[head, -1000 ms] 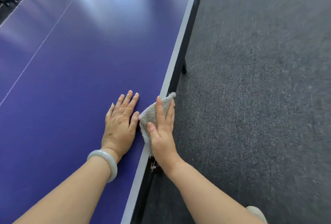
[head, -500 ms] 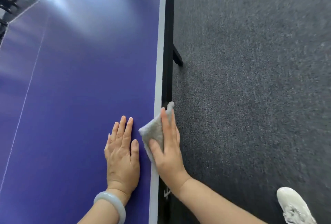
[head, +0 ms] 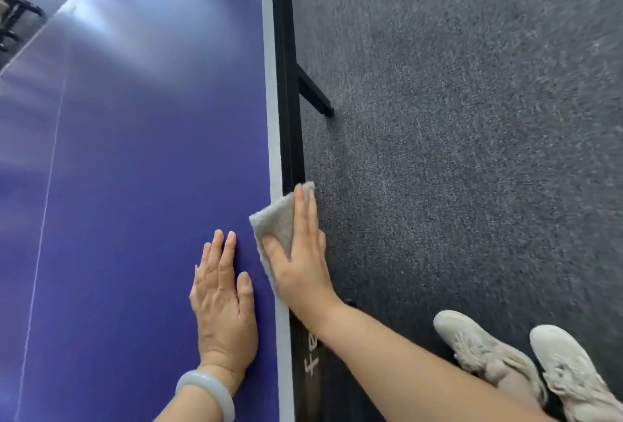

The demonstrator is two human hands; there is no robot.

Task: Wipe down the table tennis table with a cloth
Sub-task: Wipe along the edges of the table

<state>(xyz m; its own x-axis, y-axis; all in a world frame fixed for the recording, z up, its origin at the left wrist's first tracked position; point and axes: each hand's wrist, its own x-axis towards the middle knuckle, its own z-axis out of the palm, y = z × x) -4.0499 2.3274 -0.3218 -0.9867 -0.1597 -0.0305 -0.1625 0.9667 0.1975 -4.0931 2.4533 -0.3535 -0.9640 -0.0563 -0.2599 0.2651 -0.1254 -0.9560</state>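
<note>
The blue table tennis table (head: 141, 158) fills the left half of the view, with a white border stripe along its right edge. A grey cloth (head: 274, 224) lies over that edge. My right hand (head: 301, 253) presses flat on the cloth with straight fingers, the thumb spread left, and part of the cloth hangs over the black side frame. My left hand (head: 224, 300) rests flat on the blue top just left of the cloth, fingers straight; a pale bangle sits on that wrist.
Dark grey carpet (head: 472, 152) covers the floor to the right. A black table leg brace (head: 315, 94) juts out from the side frame. My two light shoes (head: 519, 364) stand on the carpet at lower right. Dark furniture and a red object show at far top left.
The view has swung so the table edge now runs straight up. Both hands stay flat, the right one on the cloth along the edge, and both shoes have come into view.
</note>
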